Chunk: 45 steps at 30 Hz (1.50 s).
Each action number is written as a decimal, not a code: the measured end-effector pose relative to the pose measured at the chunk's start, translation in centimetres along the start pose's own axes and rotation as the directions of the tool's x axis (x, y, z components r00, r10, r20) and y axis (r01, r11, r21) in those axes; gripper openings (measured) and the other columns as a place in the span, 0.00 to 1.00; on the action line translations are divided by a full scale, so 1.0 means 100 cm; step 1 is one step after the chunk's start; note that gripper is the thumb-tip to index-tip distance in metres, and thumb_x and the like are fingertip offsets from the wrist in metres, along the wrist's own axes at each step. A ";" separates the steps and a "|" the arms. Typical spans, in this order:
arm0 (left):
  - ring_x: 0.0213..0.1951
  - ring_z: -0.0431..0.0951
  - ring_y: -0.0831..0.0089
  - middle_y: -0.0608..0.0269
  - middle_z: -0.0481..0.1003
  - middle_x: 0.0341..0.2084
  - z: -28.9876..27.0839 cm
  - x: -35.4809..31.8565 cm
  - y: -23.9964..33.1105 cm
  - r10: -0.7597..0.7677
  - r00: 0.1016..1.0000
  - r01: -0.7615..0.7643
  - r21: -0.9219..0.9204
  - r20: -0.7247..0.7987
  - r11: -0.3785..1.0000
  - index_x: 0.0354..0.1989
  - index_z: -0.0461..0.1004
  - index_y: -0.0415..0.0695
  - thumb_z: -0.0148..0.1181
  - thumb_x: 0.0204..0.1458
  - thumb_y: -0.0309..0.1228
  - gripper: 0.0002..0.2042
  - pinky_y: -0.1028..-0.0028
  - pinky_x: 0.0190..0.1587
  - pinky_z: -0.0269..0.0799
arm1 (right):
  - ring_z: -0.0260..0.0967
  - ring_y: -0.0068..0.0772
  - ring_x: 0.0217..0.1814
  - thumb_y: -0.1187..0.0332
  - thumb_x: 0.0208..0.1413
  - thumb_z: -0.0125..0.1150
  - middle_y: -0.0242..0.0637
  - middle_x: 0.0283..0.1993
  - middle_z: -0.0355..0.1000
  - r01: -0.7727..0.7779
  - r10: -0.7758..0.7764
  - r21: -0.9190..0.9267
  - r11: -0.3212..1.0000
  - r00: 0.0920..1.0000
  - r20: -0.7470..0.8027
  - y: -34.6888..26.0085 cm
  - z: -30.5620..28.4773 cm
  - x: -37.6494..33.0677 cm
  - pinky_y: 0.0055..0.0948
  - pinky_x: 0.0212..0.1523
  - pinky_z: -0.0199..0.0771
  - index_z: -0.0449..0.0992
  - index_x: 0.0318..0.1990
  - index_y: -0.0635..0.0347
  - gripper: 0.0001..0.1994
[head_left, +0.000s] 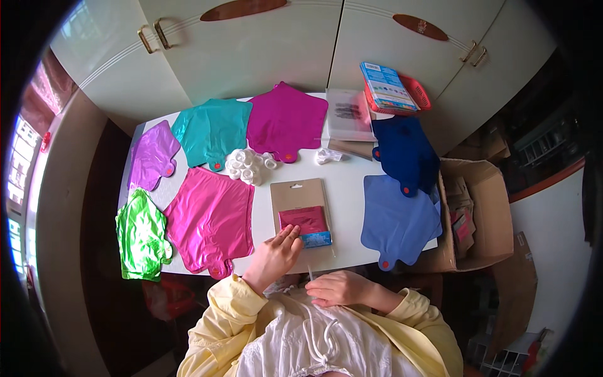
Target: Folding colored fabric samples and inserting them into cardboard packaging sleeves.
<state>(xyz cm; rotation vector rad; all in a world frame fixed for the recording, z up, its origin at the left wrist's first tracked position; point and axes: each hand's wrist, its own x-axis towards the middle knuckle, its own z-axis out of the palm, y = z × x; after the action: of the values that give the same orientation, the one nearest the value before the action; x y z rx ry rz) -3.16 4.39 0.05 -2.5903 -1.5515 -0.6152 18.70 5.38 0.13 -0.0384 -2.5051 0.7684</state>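
A flat package [308, 190] lies near the front middle of the white table, with a brown card, a folded dark pink foil piece [308, 218] and a blue label [316, 239] showing through clear plastic. My left hand [276, 256] rests on its lower left part, fingers stretched out over the pink foil and the label's edge. My right hand [339, 288] is at the table's front edge, close to my body, fingers curled together. A thin clear sliver [309, 273] stands by its fingertips; what the fingers hold is hard to make out.
Flat foil balloons surround the package: pink [210, 217], green [142, 235], purple [152, 154], teal [212, 131], magenta [286, 122], navy [407, 147] and light blue [400, 217]. White ribbon rolls [245, 166], clear bags [348, 116], a red basket [414, 91] and a cardboard box [487, 207] are nearby.
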 end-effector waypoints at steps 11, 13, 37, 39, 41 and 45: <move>0.49 0.75 0.60 0.50 0.72 0.48 -0.004 0.002 0.003 0.000 1.000 -0.001 0.021 0.020 1.000 0.32 0.67 0.40 0.54 0.45 0.26 0.07 0.70 0.45 0.76 | 0.72 0.31 0.33 0.66 0.48 0.63 0.34 0.36 0.71 -0.006 0.005 -0.062 0.998 1.000 -0.020 -0.003 0.015 -0.014 0.26 0.34 0.75 0.73 0.29 0.60 0.08; 0.49 0.75 0.59 0.51 0.73 0.47 -0.004 0.003 0.004 -0.002 1.000 0.002 0.009 0.005 1.000 0.31 0.67 0.40 0.54 0.44 0.25 0.06 0.69 0.43 0.76 | 0.72 0.30 0.33 0.66 0.48 0.63 0.34 0.36 0.71 0.009 -0.013 -0.069 0.998 0.999 -0.049 -0.003 0.014 -0.013 0.26 0.34 0.75 0.73 0.30 0.60 0.08; 0.54 0.71 0.58 0.52 0.71 0.49 -0.006 -0.002 0.001 0.055 0.997 -0.054 -0.024 0.050 0.998 0.32 0.67 0.39 0.53 0.42 0.26 0.08 0.68 0.50 0.73 | 0.68 0.36 0.46 0.69 0.45 0.65 0.36 0.47 0.68 -0.378 0.315 -0.259 0.889 0.915 -0.253 0.027 -0.014 -0.010 0.33 0.48 0.70 0.74 0.41 0.62 0.14; 0.54 0.71 0.58 0.52 0.71 0.49 -0.005 -0.002 0.001 0.050 0.998 -0.049 -0.034 0.039 0.998 0.32 0.67 0.39 0.53 0.42 0.26 0.08 0.68 0.50 0.73 | 0.68 0.37 0.51 0.69 0.45 0.65 0.38 0.52 0.66 -0.425 0.349 -0.301 0.854 0.896 -0.276 0.031 -0.020 -0.004 0.33 0.52 0.68 0.73 0.44 0.63 0.17; 0.53 0.71 0.58 0.52 0.71 0.49 -0.004 -0.002 0.000 0.050 0.998 -0.049 -0.040 0.032 0.998 0.32 0.67 0.39 0.53 0.42 0.26 0.07 0.68 0.50 0.73 | 0.67 0.36 0.55 0.70 0.45 0.65 0.39 0.52 0.68 -0.429 0.350 -0.306 0.850 0.894 -0.281 0.037 -0.018 -0.005 0.33 0.55 0.67 0.74 0.44 0.64 0.17; 0.53 0.72 0.58 0.52 0.71 0.49 -0.003 -0.003 0.000 0.050 0.998 -0.049 -0.042 0.031 0.998 0.31 0.67 0.39 0.53 0.43 0.25 0.07 0.67 0.50 0.73 | 0.67 0.35 0.55 0.71 0.45 0.65 0.38 0.48 0.71 -0.422 0.342 -0.322 0.848 0.898 -0.278 0.039 -0.016 -0.005 0.33 0.55 0.68 0.76 0.41 0.65 0.15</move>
<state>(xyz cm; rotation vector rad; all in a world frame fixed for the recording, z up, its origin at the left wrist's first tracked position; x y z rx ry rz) -3.38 4.10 0.25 -2.6723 -1.4940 -0.6111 19.44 9.40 -1.02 -0.7413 -2.4251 0.3868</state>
